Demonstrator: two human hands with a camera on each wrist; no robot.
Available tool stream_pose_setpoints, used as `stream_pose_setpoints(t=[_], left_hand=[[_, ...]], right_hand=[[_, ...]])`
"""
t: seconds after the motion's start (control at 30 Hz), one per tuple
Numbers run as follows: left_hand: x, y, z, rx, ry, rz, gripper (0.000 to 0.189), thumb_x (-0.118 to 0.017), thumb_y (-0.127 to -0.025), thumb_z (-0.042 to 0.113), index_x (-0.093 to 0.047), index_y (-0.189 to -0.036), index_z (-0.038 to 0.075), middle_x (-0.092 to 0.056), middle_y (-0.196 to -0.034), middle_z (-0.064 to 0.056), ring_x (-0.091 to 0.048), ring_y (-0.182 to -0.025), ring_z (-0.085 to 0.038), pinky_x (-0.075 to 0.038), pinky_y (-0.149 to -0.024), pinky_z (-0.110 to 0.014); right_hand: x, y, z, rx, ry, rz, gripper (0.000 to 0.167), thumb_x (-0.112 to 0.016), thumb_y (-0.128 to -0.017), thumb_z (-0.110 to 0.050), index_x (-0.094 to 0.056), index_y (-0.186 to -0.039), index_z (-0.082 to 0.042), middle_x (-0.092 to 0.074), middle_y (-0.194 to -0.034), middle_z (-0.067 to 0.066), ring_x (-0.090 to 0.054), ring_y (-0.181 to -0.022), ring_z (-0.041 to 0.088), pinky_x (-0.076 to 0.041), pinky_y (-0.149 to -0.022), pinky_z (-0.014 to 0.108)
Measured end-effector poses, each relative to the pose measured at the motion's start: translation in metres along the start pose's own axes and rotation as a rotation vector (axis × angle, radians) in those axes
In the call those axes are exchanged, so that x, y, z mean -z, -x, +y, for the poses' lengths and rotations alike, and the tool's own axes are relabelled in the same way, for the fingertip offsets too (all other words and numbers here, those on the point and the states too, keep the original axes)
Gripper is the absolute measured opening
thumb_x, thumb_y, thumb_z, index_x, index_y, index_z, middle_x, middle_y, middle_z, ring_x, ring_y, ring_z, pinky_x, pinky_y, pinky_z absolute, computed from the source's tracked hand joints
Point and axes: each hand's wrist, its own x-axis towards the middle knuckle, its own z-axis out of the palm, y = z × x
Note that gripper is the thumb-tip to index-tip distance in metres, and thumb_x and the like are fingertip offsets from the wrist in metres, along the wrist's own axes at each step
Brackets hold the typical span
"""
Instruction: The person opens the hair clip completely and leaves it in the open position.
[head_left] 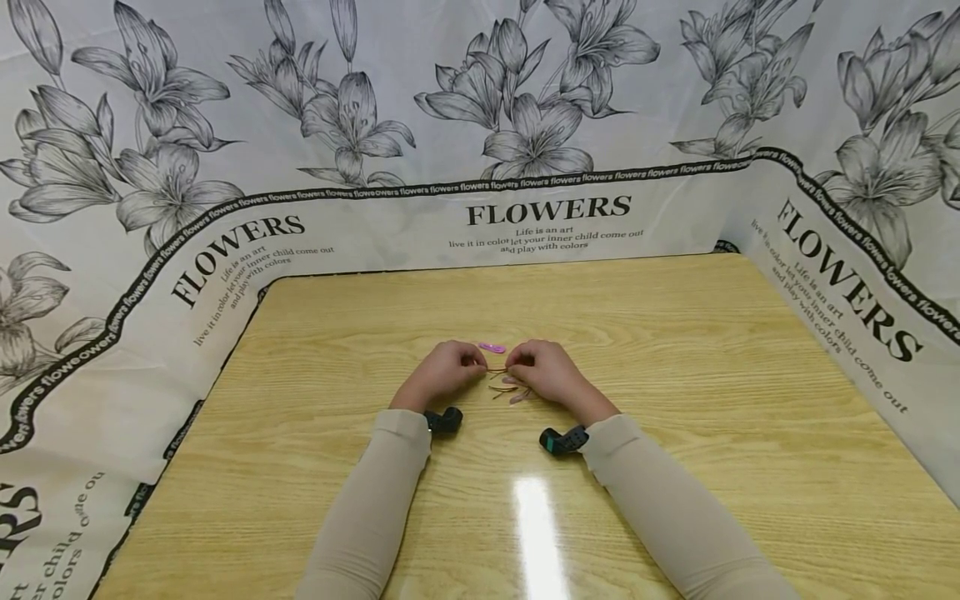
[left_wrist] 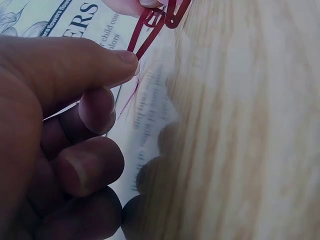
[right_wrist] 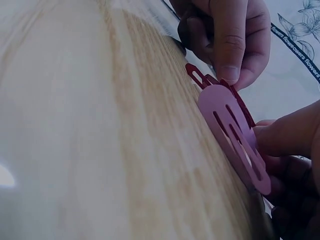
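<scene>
Between them, the left hand (head_left: 448, 368) and right hand (head_left: 547, 371) pinch a dark red clip (left_wrist: 150, 37); a bright pink clip (head_left: 492, 347) lies on the table (head_left: 247, 467) just beyond, other clips (head_left: 519, 398) beside the right hand.

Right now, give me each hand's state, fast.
Left hand: closed, pinching one end of a red hair clip.
Right hand: closed, pinching the same clip's other end.

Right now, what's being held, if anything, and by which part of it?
A red hair clip, held at its ends: the left grip pinches one end, the right grip the other.
</scene>
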Motion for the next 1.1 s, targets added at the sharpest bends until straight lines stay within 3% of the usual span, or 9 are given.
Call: stream_pose_setpoints(t=[1.1], left_hand=[[-0.003, -0.0013, -0.0012, -0.013, -0.046, -0.008, 0.01, -0.062, -0.095, 0.021, -0.07, -0.092, 0.017, -0.063, -0.082, 0.002, -0.054, -0.071, -0.013, -0.046, -0.069, -0.028]], right_hand=[[0.0002, 0.0002, -0.0026, -0.018, 0.02, -0.003, 0.01, -0.064, -0.091, -0.021, -0.072, -0.091, -0.016, -0.069, -0.093, 0.0, -0.062, -0.088, 0.017, -0.049, -0.085, 0.039]])
